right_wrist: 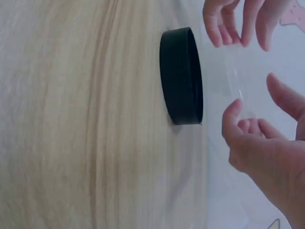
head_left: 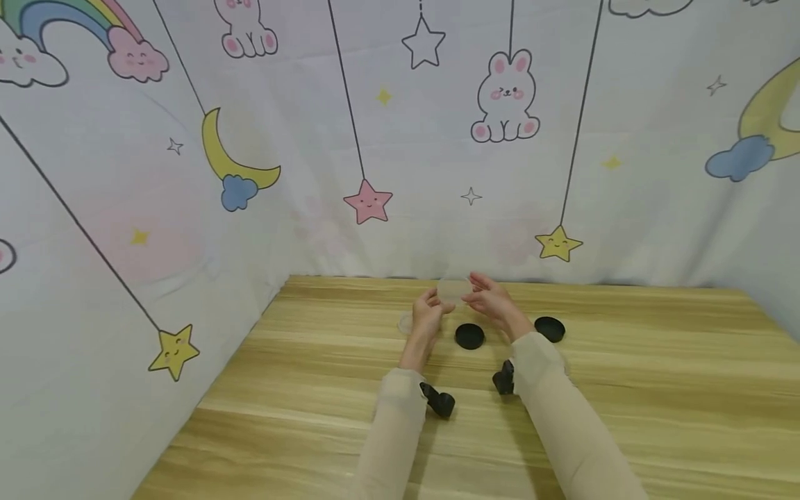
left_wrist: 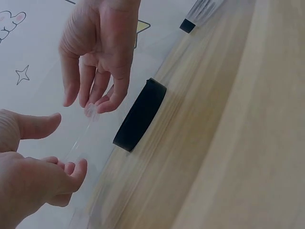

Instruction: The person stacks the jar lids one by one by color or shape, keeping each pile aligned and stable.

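Note:
A clear round disc point(head_left: 454, 289) is held up between my two hands, above the far part of the table. My left hand point(head_left: 428, 316) holds its left edge with the fingertips, and my right hand point(head_left: 494, 303) holds the right edge the same way. Both thumbs stand away from the rim, as the left wrist view shows. Seen edge-on, the disc point(right_wrist: 234, 78) is a thin transparent line. Just on the near side of the hands, a shallow black round lid point(head_left: 470, 336) lies on the table.
Right of the right wrist lies another black round lid point(head_left: 549, 329). A clear round piece point(head_left: 406, 323) shows partly behind the left hand. The wooden table point(head_left: 281, 389) meets a patterned cloth point(head_left: 437, 236) at its back and left. Black wrist mounts point(head_left: 440, 403) stick out from the sleeves.

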Demonstrator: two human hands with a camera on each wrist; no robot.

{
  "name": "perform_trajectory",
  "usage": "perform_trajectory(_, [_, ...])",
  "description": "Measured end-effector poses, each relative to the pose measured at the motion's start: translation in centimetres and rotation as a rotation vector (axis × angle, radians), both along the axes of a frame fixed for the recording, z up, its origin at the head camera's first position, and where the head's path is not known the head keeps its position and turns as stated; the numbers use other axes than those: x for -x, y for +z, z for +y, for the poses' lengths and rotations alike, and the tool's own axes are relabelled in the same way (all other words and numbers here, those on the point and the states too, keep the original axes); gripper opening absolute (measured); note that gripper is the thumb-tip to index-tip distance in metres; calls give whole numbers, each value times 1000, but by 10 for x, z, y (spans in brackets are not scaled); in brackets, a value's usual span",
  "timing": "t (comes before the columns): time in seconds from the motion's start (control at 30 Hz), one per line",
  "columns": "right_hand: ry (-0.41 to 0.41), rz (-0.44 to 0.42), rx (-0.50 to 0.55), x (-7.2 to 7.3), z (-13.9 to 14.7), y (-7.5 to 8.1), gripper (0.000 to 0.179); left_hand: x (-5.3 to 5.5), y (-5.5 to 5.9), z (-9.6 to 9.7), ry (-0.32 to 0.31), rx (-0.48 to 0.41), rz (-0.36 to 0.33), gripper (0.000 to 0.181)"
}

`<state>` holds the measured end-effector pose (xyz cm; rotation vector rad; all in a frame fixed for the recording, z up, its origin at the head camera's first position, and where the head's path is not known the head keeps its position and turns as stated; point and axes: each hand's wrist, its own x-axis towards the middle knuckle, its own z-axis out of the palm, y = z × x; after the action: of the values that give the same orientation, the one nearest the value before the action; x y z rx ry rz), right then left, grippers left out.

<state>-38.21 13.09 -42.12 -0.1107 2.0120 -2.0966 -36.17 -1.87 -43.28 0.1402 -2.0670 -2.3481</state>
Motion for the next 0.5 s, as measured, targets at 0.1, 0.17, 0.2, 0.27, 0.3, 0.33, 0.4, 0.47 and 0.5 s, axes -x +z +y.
perform_trajectory(0.1, [-11, -10, 2, -3, -2, 5, 72, 0, 2, 0, 6, -12, 11, 65])
perform_trajectory(0.17, [-33, -17, 9, -5, -3, 8, 70, 0, 2, 1, 3, -22, 25, 64])
perform_trajectory(0.2, [-44, -18, 8, -6, -4, 9, 69, 0, 3, 1, 0, -31, 25, 65])
perform_trajectory(0.27, [-65, -14, 9, -8, -4, 11, 68, -4, 9, 0, -5, -38, 30, 65])
perform_trajectory(0.3, [-70, -6, 7, -9, -4, 11, 68, -5, 10, 0, -5, -41, 34, 65])
perform_trajectory(0.33, [-73, 6, 0, -9, -3, 11, 68, -6, 11, 0, -4, -44, 39, 65])
perform_trajectory(0.4, [-85, 37, -21, -11, -2, 11, 67, -8, 14, 0, 4, -41, 48, 65])
perform_trajectory(0.47, [-98, 82, -46, -13, -1, 11, 66, -9, 17, 0, 17, -35, 66, 64])
perform_trajectory(0.5, [-105, 100, -55, -14, 0, 11, 66, -7, 14, 1, 23, -34, 80, 63])
